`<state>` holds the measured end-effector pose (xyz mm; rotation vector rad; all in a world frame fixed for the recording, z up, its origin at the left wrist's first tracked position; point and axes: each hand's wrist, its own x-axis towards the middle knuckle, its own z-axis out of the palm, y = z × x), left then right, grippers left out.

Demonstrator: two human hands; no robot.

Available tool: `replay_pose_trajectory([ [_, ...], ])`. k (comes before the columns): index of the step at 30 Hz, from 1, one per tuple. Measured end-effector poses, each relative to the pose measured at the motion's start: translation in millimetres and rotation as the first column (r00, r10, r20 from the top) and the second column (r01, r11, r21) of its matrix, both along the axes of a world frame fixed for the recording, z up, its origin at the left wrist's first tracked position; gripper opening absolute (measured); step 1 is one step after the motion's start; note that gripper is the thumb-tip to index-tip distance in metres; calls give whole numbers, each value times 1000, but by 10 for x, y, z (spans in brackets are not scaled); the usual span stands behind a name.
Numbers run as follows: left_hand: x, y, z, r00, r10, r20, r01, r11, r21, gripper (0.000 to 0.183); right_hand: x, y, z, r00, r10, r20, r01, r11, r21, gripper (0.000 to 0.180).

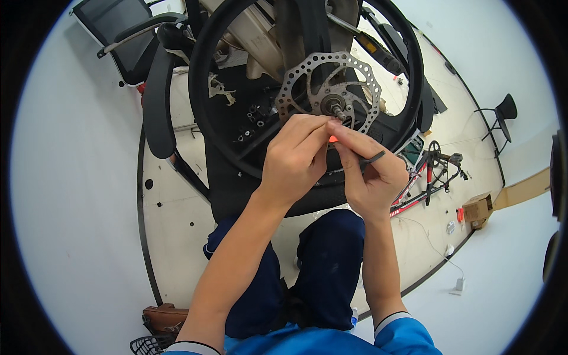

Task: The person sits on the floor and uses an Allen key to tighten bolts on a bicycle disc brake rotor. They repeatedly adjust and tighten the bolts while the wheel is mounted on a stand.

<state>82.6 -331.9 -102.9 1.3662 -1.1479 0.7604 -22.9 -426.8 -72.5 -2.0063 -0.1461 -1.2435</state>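
Observation:
In front of me a bicycle wheel (pixel 195 84) with a black rim and broad spokes lies on a black chair seat (pixel 230 195). A drilled disc brake rotor (pixel 373 88) is fixed at its hub, and a threaded axle (pixel 338 112) sticks up from the centre. My left hand (pixel 295 153) has its fingertips pinched together just below the axle end; anything between them is hidden. Meeting those fingertips, my right hand (pixel 370 171) grips a dark bent rod, seemingly a hex key (pixel 373 157). A small orange-red spot (pixel 333 139) shows between the hands, its nature unclear.
Loose nuts and small hardware (pixel 253 115) lie on the seat, seen through the wheel. A yellow-and-black-handled tool (pixel 377 51) rests at the wheel's far right. Armrests (pixel 159 106) flank the seat. Right, on the floor, are a red-and-black bicycle frame (pixel 428 177) and a cardboard box (pixel 478 208).

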Motion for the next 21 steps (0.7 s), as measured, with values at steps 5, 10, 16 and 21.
replay_pose_trajectory([
  [5, -20, 40, 45, 999, 35, -23, -35, 999, -22, 27, 46, 82, -64, 992, -111, 67, 111, 994, 4, 22],
  [10, 20, 34, 5, 1000, 17, -19, -19, 998, -58, 26, 94, 70, -98, 991, -76, 109, 79, 997, -18, 23],
  [16, 54, 44, 0, 1000, -21, 9, 21, 1000, 9, 27, 75, -15, -110, 991, -58, 121, 71, 992, -101, 23],
  [21, 45, 69, 31, 999, -47, -28, 46, 999, -9, 28, 129, 0, -170, 980, -40, 194, 54, 996, -70, 20],
])
